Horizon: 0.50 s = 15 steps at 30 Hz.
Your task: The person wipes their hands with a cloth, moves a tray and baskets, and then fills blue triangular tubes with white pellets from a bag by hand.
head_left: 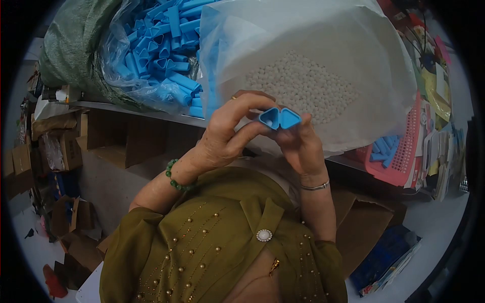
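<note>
Basically both hands are raised in front of the chest. The left hand pinches a blue triangular tube between thumb and fingers. The right hand pinches a second blue piece; the two pieces touch end to end. Just behind is a clear bag of white beads. A bag of blue tubes sits upper left, a pink basket right, on the worktop.

The bag of white beads pressed close at 12 o'clock of the left hand and right hand, a bag of blue tubes crowded 10 o'clock, a pink basket stood at 3 o'clock, and open air lay at 8 o'clock above the cardboard boxes.
</note>
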Each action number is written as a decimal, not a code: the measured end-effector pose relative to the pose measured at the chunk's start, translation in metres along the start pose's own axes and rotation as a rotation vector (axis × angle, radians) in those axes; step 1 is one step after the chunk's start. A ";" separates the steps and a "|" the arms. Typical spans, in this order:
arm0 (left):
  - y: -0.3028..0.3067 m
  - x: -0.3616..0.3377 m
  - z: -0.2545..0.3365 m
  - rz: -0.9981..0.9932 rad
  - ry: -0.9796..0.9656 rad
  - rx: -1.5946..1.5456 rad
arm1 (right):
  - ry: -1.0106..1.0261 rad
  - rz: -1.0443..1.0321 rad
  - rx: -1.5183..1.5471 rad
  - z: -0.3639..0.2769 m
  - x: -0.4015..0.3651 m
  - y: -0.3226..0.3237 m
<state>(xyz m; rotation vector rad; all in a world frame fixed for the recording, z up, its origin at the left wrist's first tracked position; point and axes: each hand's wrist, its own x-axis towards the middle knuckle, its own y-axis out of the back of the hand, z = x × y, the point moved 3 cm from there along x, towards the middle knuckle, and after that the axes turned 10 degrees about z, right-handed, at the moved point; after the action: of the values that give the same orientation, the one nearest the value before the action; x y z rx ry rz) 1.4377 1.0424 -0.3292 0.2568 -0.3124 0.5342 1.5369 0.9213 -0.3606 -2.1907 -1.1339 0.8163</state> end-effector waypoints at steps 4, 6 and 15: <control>0.000 0.006 -0.006 0.094 0.028 -0.074 | 0.399 0.106 -0.713 -0.015 0.005 -0.004; -0.004 0.009 -0.006 0.108 -0.003 0.023 | 0.606 0.112 -1.073 -0.023 0.008 -0.012; 0.006 -0.005 0.009 0.099 -0.050 0.158 | 0.469 0.433 -1.697 -0.031 0.091 0.033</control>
<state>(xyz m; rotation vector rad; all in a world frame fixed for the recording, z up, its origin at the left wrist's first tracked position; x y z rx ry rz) 1.4280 1.0426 -0.3222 0.4096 -0.3331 0.6515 1.6186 0.9757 -0.3866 -3.6463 -1.1942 -1.0347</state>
